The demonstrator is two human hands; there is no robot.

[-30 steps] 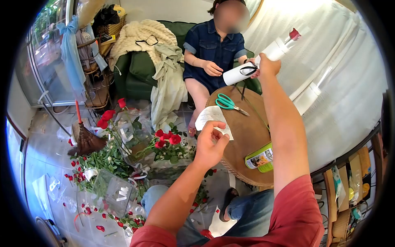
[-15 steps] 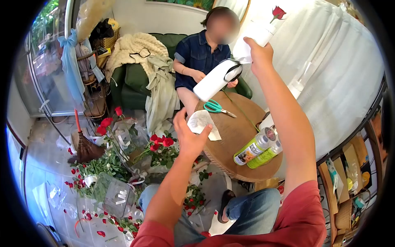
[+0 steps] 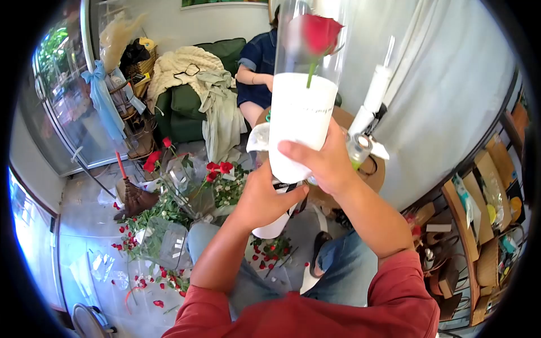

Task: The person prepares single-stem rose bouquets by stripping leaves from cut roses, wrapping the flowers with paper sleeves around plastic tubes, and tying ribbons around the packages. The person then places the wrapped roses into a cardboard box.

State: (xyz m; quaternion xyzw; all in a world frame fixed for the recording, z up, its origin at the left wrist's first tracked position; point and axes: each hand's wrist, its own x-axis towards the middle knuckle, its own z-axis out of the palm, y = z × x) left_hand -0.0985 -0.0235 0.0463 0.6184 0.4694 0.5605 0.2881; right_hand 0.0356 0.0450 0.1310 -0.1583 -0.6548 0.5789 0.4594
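Held upright close before me is a red rose [image 3: 321,35] in a white wrap [image 3: 301,107], a clear film sleeve rising around the bloom. My right hand [image 3: 324,160] closes on the white wrap from the right, its thumb across the front. Lower down, my left hand [image 3: 260,197] is wrapped round the narrow middle, beside a black printed band [image 3: 290,209]; the wrap's white lower end [image 3: 270,228] shows beneath it. Just behind my left hand is crumpled white paper [image 3: 259,137]. The wrapped rose hides much of the round wooden table [image 3: 369,183].
At the table's right are spray cans [image 3: 359,147] and another white wrap with a clear tube [image 3: 376,87]. A person [image 3: 259,62] sits by the green sofa [image 3: 186,107]. Red roses [image 3: 217,169], leaves, a broom [image 3: 135,200] and plastic scraps cover the floor at left. Shelves [image 3: 473,225] stand right.
My right hand has brought the wrapped rose down from the upper right and turned it upright before me. My left hand has come off the crumpled paper and closed on the wrap.
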